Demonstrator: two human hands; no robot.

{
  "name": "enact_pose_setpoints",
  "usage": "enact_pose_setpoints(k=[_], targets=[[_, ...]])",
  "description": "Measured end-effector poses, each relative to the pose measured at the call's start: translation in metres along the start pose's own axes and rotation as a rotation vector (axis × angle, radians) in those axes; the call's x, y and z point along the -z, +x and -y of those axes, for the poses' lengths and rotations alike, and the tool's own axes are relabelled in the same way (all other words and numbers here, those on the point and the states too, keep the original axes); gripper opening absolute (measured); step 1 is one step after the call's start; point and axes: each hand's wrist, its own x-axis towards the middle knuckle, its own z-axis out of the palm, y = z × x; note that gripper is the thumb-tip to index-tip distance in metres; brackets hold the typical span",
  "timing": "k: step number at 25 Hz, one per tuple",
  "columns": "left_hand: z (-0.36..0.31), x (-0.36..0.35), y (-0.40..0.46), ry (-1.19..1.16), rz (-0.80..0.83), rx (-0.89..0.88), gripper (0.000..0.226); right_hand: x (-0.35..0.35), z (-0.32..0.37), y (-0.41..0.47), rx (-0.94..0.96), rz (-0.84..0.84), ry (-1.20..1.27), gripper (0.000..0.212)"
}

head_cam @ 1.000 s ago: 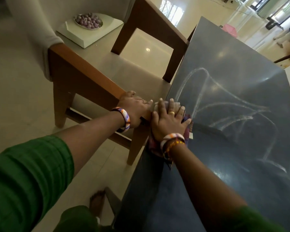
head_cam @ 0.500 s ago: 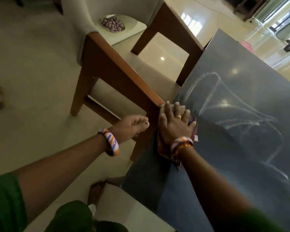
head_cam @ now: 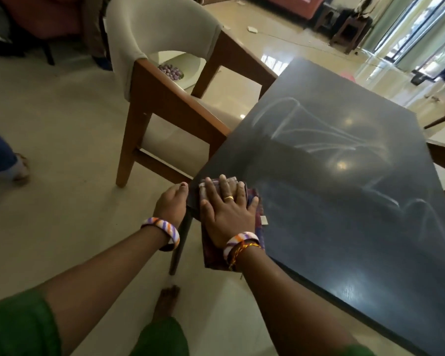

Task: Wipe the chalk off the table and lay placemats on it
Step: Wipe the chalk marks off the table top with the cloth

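Now wiping at the worktop's (head_cam: 344, 253) corner.
Right hand (head_cam: 226, 214), fingers flat, presses a cloth (head_cam: 256, 201); left hand (head_cam: 171, 205) curls on the edge; wooden chair (head_cam: 170, 106) crowds close beside.

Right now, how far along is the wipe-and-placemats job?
Early. Done: nothing clearly; the patch of table beside the cloth looks smeared, not clean. In hand: the right hand presses a cloth flat at the table's near-left corner, and the left hand rests at the table edge. Left: chalk lines cover much of the top, and no placemats are in view.
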Motion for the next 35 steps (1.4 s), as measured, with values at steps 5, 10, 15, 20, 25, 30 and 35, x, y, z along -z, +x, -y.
enact_pose_setpoints(k=[5,10,15,20,25,30,35], targets=[[0.010,-0.019,-0.008,0.083,-0.178,-0.041,0.037,0.019,-0.117,-0.031,-0.474,-0.068,0.032,0.051],[0.012,-0.035,-0.004,0.102,-0.343,-0.060,0.038,0.044,-0.177,0.004,-0.622,-0.049,0.038,0.054],[0.010,-0.043,-0.004,0.165,-0.412,-0.060,0.039,0.036,-0.114,0.064,-0.102,0.015,0.033,0.056],[-0.001,-0.067,-0.023,0.017,-0.580,0.090,0.042,0.018,-0.087,0.038,0.291,0.088,-0.036,0.055],[0.008,-0.122,-0.069,-0.094,-0.612,0.222,0.044,0.020,-0.114,0.005,0.431,0.107,-0.090,0.053],[0.016,-0.216,-0.135,-0.076,-0.617,0.133,0.046,0.029,-0.192,-0.054,0.498,0.079,-0.077,0.052],[0.021,-0.328,-0.205,0.190,-0.676,0.058,0.053,0.050,-0.318,-0.116,0.479,0.076,-0.068,0.053]])
